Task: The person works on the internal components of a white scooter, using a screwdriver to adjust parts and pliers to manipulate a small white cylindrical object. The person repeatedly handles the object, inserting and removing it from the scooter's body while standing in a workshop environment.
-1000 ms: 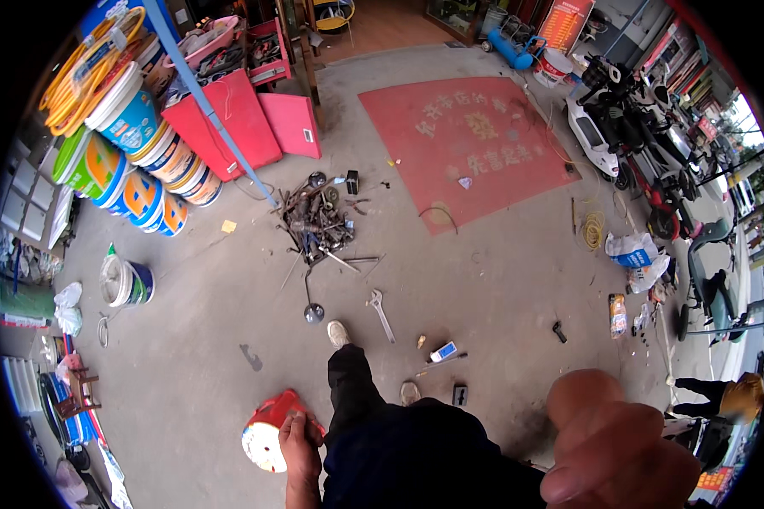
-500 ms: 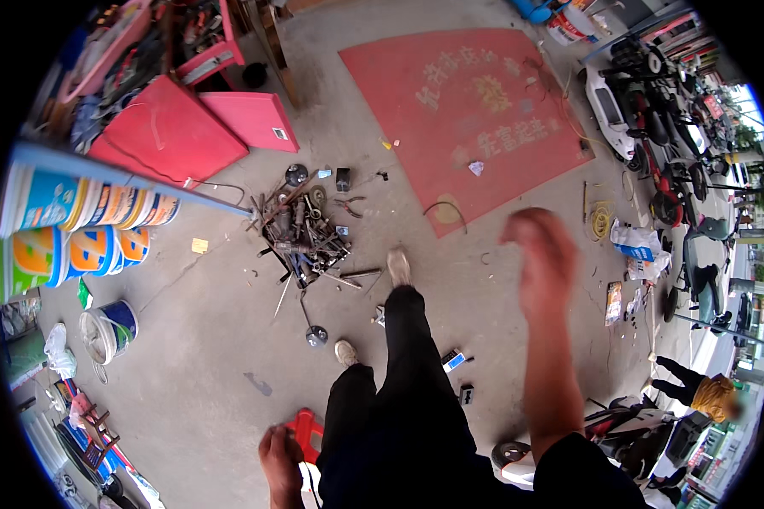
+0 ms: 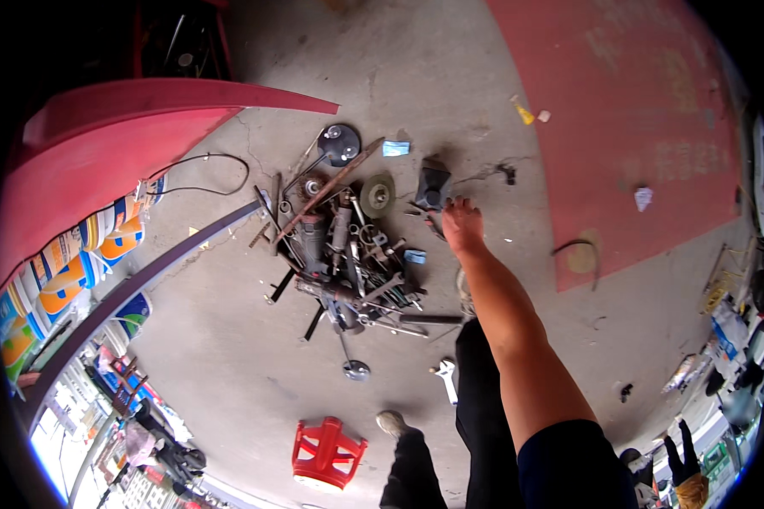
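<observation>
Reaching forward and down, the right hand (image 3: 461, 224) stretches out at the end of a bare forearm toward the right edge of a pile of metal parts and tools (image 3: 348, 254) heaped on the concrete floor (image 3: 229, 356). The fingers point away from the camera and look loosely together; whether they close on anything I cannot tell, since only the back of the hand shows. The hand sits just beside a dark, boxy metal piece (image 3: 434, 185) at the upper right of the heap, near it but not clearly touching. The left hand is not in view.

Within the heap lie a round grinding disc (image 3: 377, 194), a long rusty bar (image 3: 327, 188) running diagonally, and a dark round-headed part (image 3: 340, 141) at the top. A small blue packet (image 3: 396, 148) lies just above the pile. Below the heap, apart from it, a silver wrench (image 3: 446, 377) rests on the floor beside the person's dark trouser leg (image 3: 484, 416). A red plastic stool (image 3: 329, 452) stands farther back, near the person's shoe (image 3: 395, 422).

To the right spreads a large red mat (image 3: 637, 127). At the left, a red panel (image 3: 102, 144) arches over stacked paint buckets (image 3: 68, 271), with a thin black cable (image 3: 204, 174) looping on the floor nearby.
</observation>
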Demonstrator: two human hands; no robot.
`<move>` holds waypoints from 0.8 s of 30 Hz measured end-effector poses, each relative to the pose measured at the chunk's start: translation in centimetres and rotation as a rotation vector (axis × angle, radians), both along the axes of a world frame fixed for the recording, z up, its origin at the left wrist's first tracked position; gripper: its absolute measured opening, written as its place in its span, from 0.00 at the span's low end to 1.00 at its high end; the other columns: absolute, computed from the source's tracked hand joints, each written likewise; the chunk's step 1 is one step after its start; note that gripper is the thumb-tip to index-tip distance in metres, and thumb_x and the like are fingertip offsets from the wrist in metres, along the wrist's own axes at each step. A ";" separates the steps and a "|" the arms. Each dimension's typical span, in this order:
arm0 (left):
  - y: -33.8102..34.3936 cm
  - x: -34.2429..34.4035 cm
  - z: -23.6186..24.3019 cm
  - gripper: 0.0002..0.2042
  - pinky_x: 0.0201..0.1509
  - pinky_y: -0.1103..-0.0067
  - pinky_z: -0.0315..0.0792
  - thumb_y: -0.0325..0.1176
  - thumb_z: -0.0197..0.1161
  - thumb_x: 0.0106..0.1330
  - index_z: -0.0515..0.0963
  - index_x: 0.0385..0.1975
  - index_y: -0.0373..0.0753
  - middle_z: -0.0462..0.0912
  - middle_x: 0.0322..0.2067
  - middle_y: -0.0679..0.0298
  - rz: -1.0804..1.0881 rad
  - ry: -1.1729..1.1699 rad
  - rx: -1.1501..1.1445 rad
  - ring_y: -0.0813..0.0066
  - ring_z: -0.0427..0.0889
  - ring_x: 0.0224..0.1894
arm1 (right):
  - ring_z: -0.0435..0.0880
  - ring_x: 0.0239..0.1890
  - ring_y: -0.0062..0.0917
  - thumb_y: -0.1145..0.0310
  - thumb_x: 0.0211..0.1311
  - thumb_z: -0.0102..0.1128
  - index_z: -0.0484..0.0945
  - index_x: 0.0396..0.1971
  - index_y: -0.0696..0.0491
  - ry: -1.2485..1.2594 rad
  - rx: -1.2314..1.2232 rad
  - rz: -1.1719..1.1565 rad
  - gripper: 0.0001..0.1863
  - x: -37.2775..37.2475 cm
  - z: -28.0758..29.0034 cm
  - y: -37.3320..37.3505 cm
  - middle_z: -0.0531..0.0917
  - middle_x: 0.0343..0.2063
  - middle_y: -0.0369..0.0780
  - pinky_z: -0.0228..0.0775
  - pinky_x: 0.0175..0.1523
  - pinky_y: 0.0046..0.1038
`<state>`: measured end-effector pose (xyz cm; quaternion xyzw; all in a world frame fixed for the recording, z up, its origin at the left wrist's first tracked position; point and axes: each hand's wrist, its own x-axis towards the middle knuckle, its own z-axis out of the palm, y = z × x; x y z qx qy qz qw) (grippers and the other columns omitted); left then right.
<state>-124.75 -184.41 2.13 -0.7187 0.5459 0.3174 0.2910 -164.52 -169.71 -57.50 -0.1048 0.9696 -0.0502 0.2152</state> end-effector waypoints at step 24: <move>10.0 0.5 16.4 0.15 0.21 0.87 0.59 0.27 0.58 0.66 0.74 0.52 0.34 0.81 0.32 0.69 -1.491 1.367 0.978 0.89 0.64 0.19 | 0.77 0.24 0.33 0.72 0.49 0.63 0.73 0.34 0.56 0.339 -0.988 -0.752 0.12 51.8 77.4 13.8 0.74 0.19 0.43 0.69 0.31 0.31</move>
